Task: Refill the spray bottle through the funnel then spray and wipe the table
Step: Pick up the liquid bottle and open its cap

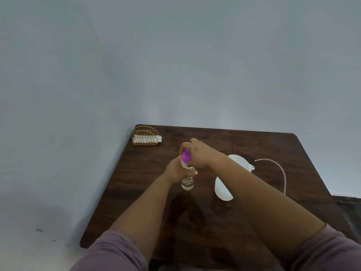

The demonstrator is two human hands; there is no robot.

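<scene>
A clear spray bottle (188, 184) with a little yellowish liquid stands upright near the middle of the dark wooden table (254, 145). My left hand (174, 171) grips its upper body. My right hand (199, 153) is closed over the purple and white spray head (186, 155) at the bottle's neck. A white funnel (240, 161) lies on the table to the right, partly hidden by my right forearm. A white jug-like container (221, 189) sits beside it, also partly covered.
A gold wire holder (145, 136) with white napkins stands at the table's far left corner. A thin pale tube (277, 171) curves across the right side. The wall runs along the far and left edges.
</scene>
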